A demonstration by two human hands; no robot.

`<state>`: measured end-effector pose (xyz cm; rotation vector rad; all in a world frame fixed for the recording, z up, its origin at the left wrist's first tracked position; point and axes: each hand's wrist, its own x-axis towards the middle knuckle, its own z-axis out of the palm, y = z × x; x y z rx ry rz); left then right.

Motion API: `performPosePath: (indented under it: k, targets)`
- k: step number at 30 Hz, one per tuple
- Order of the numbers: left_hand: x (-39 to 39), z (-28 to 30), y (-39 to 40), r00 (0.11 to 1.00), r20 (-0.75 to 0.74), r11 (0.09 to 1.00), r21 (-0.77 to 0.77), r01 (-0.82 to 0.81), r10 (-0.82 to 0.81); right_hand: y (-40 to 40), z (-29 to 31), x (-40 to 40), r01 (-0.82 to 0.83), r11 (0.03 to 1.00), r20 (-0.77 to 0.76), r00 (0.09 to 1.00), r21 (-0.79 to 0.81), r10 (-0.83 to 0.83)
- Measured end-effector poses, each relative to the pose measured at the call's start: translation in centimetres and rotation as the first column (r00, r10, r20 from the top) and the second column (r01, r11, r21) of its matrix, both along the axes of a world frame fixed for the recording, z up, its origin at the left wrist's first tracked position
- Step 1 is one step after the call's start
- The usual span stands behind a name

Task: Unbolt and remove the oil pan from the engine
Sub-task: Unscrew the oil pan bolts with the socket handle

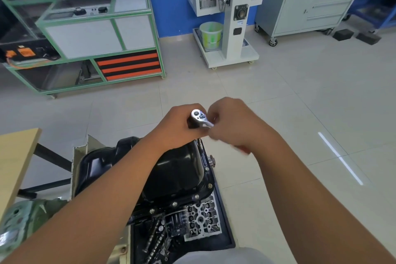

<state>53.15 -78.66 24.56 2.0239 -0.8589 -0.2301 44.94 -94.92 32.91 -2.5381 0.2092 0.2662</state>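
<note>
A glossy black oil pan (177,171) sits bottom-up on the engine, below my forearms. Several bolts (210,185) line its right flange. My left hand (177,124) grips the top of a chrome ratchet (198,116), curled round the black socket under its head. My right hand (233,122) holds the ratchet's handle, whose red grip (242,149) shows blurred below the hand. An extension (199,142) runs down from the ratchet to the pan's far right corner. The bolt under it is hidden.
A black tray (225,216) under the engine holds a camshaft, an oil filter and a silver cast part. A wooden table edge (19,156) is at left. Across the tiled floor stand a green-framed cabinet (96,34), a white engine stand (231,23) and a grey tool cart (308,4).
</note>
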Motion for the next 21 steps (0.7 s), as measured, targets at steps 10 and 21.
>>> performPosePath:
  k: [10, 21]
  targets:
    - [0.0, 0.2, 0.2, 1.000, -0.019, 1.000, 0.009, -0.021, 0.021, -0.2, 0.9, -0.1, 0.048, 0.996, 0.008, 0.999, -0.082, -0.048]
    - [0.1, 0.1, 0.2, 0.999, -0.021, 0.999, 0.045, -0.027, 0.028, 0.5, 1.0, -0.2, 0.183, 0.945, 0.176, 0.975, -0.271, -0.138]
